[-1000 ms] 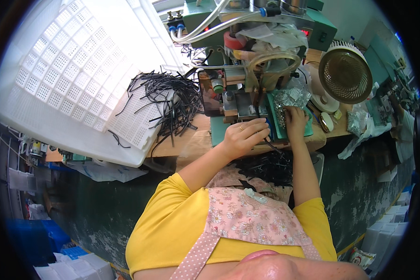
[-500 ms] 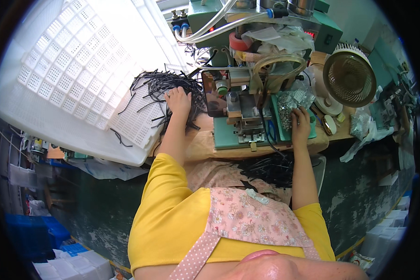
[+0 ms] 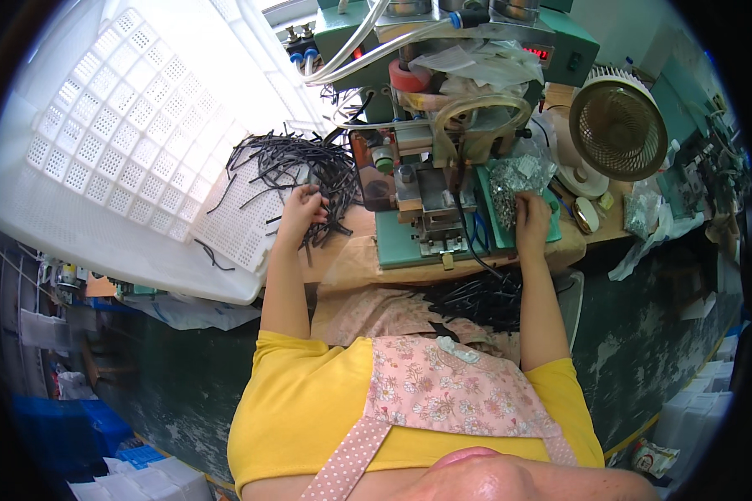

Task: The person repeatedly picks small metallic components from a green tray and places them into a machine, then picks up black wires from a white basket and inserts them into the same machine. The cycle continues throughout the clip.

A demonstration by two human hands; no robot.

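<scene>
Black strips (image 3: 284, 154) lie in a loose tangle at the right end of a large white perforated crate (image 3: 71, 230), spilling over its edge onto the wooden table (image 3: 342, 248); one short piece rests apart, nearer the crate's front rim. Over the near side of the tangle is the left hand (image 3: 302, 213), its fingers curled inward toward the thumb; whether they grasp a strip I cannot tell. Just right of the tangle stands a bench machine (image 3: 430, 185) with metal blocks on a green base (image 3: 399, 242), clear hoses above it and a red tape roll (image 3: 409, 77) on its upper part. In front of it, below the table edge, a second heap of dark strips (image 3: 480, 302) lies near the person's lap. Beside the machine sits a green tray (image 3: 553, 232) holding small metal parts (image 3: 501, 204), with a clear plastic bag (image 3: 526, 171) at its far end. The right hand (image 3: 532, 224) is at the tray, fingers bent down to the parts; whether any is pinched I cannot tell. Farther right are a round fan (image 3: 618, 132) and another clear bag (image 3: 639, 217).
</scene>
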